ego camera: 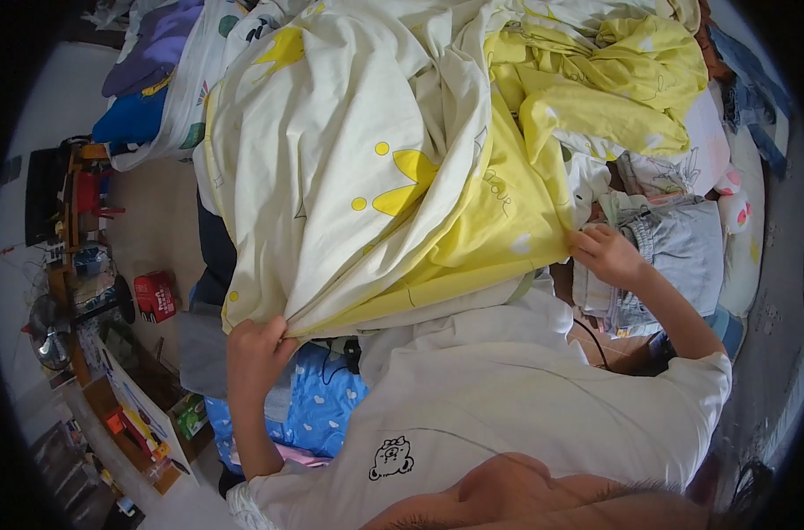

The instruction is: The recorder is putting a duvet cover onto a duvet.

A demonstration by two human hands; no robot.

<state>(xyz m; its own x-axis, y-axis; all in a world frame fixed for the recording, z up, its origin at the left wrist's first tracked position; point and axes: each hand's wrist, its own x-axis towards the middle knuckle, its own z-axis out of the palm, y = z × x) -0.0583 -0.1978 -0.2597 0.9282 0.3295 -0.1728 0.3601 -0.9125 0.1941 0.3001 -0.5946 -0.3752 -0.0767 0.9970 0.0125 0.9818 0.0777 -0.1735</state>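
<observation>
A large duvet cover (335,126), white with yellow crowns on one face and yellow with white hearts on the other, spreads in loose folds before me. My left hand (259,348) pinches its near left corner, where the white and yellow faces meet. Near the right end of the close edge, my right hand (604,255) grips the yellow face (488,218) between thumb and fingers. The cloth hangs fairly straight between both hands, in front of my white shirt. Farther off on the right, more of the yellow fabric (614,93) lies bunched.
Folded clothes with grey trousers (680,245) are stacked at the right, beside a white plush toy (736,202). Blue heart-print fabric (322,397) lies below my left hand. On the left floor stand a red box (155,296) and a fan (51,331). Purple clothing (153,46) sits at the far left.
</observation>
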